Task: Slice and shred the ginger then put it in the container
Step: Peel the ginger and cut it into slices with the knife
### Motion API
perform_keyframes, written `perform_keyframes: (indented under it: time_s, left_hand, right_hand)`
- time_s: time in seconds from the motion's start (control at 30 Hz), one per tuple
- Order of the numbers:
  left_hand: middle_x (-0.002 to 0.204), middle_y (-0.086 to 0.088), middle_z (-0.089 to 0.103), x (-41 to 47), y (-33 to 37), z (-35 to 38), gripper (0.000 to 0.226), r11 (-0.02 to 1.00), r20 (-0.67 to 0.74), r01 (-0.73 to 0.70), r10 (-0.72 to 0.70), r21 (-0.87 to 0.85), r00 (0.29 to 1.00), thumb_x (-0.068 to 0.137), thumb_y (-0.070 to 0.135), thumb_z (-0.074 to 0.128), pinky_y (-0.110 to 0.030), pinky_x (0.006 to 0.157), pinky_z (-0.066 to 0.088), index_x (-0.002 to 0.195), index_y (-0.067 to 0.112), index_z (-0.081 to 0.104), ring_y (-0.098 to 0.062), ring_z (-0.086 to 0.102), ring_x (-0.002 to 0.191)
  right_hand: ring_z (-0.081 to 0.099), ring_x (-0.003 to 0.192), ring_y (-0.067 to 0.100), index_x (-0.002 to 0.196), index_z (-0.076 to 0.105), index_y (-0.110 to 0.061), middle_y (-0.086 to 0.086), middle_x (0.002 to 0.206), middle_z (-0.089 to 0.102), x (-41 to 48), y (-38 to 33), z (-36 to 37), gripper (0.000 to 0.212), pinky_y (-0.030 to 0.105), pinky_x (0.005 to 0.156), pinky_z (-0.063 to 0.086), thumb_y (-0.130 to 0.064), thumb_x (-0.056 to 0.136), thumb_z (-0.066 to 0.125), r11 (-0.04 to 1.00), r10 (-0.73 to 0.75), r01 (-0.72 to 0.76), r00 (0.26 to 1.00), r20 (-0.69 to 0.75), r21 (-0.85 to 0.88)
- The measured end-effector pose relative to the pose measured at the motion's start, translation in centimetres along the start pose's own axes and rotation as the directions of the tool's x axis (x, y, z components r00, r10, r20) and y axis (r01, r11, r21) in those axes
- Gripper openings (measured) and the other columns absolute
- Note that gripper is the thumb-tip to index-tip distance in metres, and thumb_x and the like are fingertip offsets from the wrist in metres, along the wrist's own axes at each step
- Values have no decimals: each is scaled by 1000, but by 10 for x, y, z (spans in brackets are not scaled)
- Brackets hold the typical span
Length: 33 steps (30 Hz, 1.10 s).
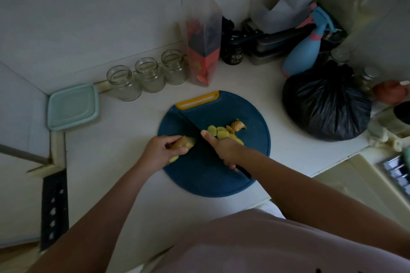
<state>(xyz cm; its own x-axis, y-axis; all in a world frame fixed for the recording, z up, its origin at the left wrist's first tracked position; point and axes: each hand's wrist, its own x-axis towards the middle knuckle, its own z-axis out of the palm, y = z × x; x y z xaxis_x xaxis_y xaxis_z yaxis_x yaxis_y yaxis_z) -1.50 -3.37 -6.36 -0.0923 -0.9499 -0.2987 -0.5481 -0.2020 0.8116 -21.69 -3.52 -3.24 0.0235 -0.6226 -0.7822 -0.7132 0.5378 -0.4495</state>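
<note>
Blue cutting board [213, 175] is your anchor in the head view. At its left edge your left hand [165, 150] curls round the ginger [185, 142], pinning it so the cut end faces the blade. Your right hand [224, 150] wraps the knife [193, 127] handle, one finger stretched along the blade, likely for control. Slices [221, 133] pile up right of the blade, clear of the next cut. A lidded mint container [73, 106] waits well left of the board.

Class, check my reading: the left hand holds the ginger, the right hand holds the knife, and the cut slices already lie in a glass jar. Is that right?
No: in the head view the slices lie on the blue board, right of the knife; the glass jars are empty. The rest holds.
</note>
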Motion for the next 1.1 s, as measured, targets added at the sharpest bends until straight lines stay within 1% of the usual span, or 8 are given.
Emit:
perform_keyframes:
  time_s: [0.1, 0.2, 0.37, 0.5, 0.67, 0.8, 0.97, 1.1]
  left_hand:
    - [108, -5, 62, -6, -2, 4, 54, 999, -9, -44, 44, 17, 999, 73, 15, 80, -6, 79, 39, 124, 9, 62, -16, 59, 100]
    - [108, -4, 60, -7, -3, 4, 54, 998, -11, -65, 65, 17, 998, 73, 17, 80, -3, 80, 38, 124, 10, 62, -16, 58, 101]
    - [104, 1, 57, -7, -2, 3, 54, 993, -28, -103, 104, 61, 994, 75, 17, 79, 3, 76, 34, 125, 9, 61, -6, 54, 92]
    - [101, 9, 54, -3, 1, 3, 52, 987, -39, -142, 145, 71, 989, 76, 20, 78, 2, 78, 34, 125, 11, 61, 2, 52, 91]
    - [99, 14, 48, -4, 1, 9, 54, 963, 18, -216, 216, 158, 976, 76, 27, 78, -1, 79, 32, 126, 15, 61, -1, 49, 91]
    - [96, 12, 54, -6, -2, 9, 51, 963, -3, -220, 223, 154, 975, 75, 29, 78, -3, 77, 36, 122, 18, 64, -1, 53, 88]
    - [99, 6, 63, -8, -4, 12, 43, 976, -71, -193, 201, 104, 977, 71, 25, 82, -4, 76, 40, 110, 17, 68, 4, 57, 88]
    - [96, 14, 63, -7, -5, 13, 41, 982, -91, -177, 183, 73, 979, 68, 23, 84, -4, 76, 41, 105, 19, 65, 6, 57, 89]
  right_hand:
    - [37, 37, 21, 79, 44, -9, 10, 54, 41, 1, 6, -9, 82, 25, 44, 40, -89, 76, 26, 981, 1, -15, 997, 73, 191]
    - [29, 34, 14, 59, 34, -17, 1, 46, 31, -4, 11, -11, 75, 19, 39, 30, -90, 75, 30, 932, 35, -107, 977, 209, 345]
    - [25, 36, 11, 54, 30, -21, -2, 47, 27, -7, 27, -19, 70, 17, 38, 24, -87, 77, 31, 783, -20, -194, 942, 336, 591]
    - [25, 36, 11, 53, 30, -20, -3, 47, 27, -8, 34, -25, 71, 18, 37, 24, -87, 75, 33, 714, -24, -232, 935, 353, 661]
    - [26, 37, 10, 54, 31, -20, -3, 49, 28, -15, 26, -28, 69, 18, 37, 24, -86, 75, 37, 740, -53, -196, 936, 347, 643]
    - [28, 40, 11, 57, 35, -19, -2, 49, 31, -23, 18, -34, 62, 21, 40, 27, -76, 80, 49, 815, -87, -86, 960, 267, 573]
    - [34, 35, 13, 61, 44, -13, -1, 45, 39, -28, 11, -39, 55, 22, 41, 33, -60, 88, 57, 950, -172, 163, 985, 13, 266]
    - [39, 28, 7, 60, 51, -9, -8, 35, 45, -30, 13, -38, 54, 17, 40, 37, -53, 91, 57, 971, -236, 238, 969, -67, 27]
